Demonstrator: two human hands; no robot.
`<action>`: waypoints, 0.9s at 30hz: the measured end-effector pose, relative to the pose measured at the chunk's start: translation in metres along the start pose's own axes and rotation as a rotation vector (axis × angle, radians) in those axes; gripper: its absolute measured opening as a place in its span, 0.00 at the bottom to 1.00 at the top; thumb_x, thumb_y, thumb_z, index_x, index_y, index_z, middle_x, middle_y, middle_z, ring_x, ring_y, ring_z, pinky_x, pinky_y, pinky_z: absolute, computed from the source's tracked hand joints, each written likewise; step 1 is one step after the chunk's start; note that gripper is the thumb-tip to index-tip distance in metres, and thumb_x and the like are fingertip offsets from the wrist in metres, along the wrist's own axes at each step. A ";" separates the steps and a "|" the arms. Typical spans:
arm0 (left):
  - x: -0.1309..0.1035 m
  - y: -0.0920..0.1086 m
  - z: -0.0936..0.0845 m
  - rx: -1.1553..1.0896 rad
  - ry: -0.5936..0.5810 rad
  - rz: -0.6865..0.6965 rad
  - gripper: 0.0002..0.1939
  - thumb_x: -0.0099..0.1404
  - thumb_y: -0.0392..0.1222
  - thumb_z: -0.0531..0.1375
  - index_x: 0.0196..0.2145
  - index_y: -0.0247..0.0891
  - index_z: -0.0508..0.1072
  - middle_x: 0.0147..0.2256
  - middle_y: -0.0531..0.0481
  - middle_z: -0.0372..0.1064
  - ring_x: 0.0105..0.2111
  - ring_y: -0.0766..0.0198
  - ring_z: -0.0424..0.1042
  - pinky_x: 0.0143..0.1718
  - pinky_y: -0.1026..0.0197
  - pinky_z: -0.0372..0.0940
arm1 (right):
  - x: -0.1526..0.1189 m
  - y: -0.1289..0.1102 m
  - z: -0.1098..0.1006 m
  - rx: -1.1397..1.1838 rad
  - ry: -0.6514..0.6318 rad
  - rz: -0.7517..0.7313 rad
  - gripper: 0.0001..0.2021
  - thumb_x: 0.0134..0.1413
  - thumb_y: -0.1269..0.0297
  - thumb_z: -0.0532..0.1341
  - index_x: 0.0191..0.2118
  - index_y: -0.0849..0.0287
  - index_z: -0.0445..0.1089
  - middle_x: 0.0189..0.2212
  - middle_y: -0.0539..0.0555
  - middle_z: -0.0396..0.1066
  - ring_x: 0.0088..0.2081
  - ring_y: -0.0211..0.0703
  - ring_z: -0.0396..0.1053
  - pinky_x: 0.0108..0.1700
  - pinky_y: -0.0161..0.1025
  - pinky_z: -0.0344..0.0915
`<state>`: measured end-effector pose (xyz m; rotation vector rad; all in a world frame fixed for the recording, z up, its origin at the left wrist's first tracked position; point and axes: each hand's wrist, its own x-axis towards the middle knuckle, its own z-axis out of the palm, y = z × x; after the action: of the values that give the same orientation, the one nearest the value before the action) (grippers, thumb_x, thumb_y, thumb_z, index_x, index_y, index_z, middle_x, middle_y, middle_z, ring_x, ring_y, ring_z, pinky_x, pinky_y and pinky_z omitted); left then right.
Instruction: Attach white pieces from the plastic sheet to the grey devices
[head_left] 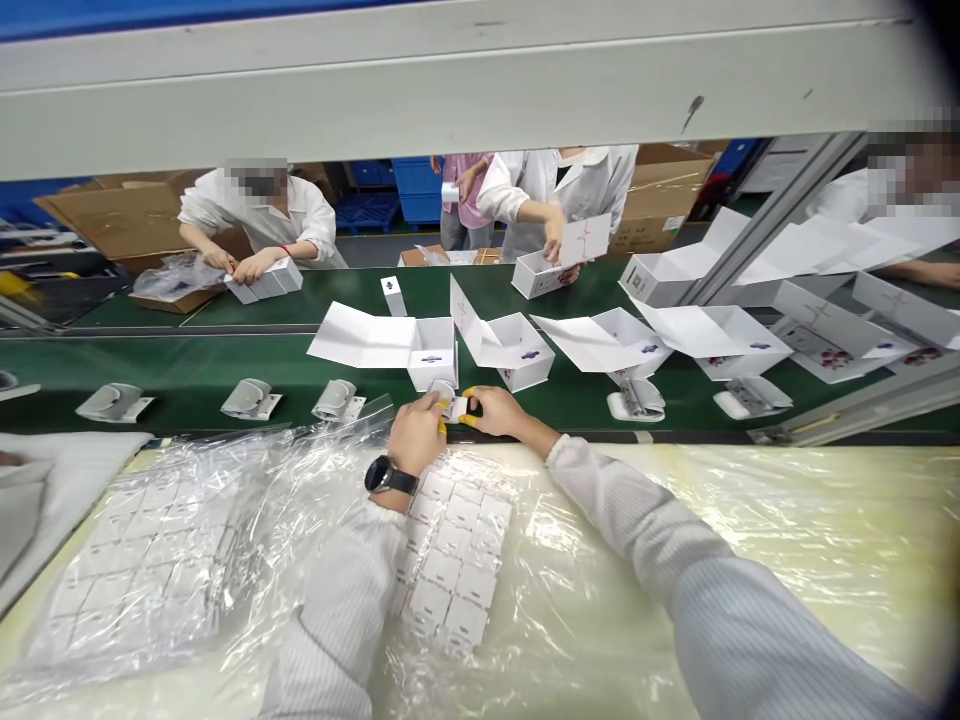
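Observation:
My left hand [416, 432], a dark watch at its wrist, is closed on a small whitish pouch-like item [442, 388] at the near edge of the green belt. From the right, my right hand [499, 412] pinches a small white card [456, 408] at that item. Yellow covers show on fingertips of both hands. My fingers partly hide the item, so its exact kind is unclear. Similar whitish pouches, each with a white card beneath, lie on the belt to the left, one of them here [337, 400]. Just beyond my hands stands an open white box [435, 350].
Clear plastic bags [172, 560] of small white cards cover the near table, with another card stack [454, 560] below my hands. Open white boxes [517, 350] line the green belt [187, 365]. Co-workers handle boxes across it. A metal post [772, 220] slants at right.

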<state>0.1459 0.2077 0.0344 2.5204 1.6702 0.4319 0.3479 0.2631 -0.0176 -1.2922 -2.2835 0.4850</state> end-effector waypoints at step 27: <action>-0.029 0.031 -0.026 -0.396 0.126 0.256 0.21 0.65 0.31 0.54 0.54 0.39 0.72 0.57 0.44 0.67 0.57 0.55 0.67 0.60 0.51 0.62 | -0.089 -0.016 -0.025 0.489 0.380 0.321 0.08 0.53 0.61 0.64 0.34 0.61 0.70 0.24 0.48 0.65 0.24 0.34 0.60 0.27 0.33 0.56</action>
<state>0.1560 0.1664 0.0611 2.4440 1.1502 0.8643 0.3907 0.1803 -0.0085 -1.3539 -1.5306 0.7742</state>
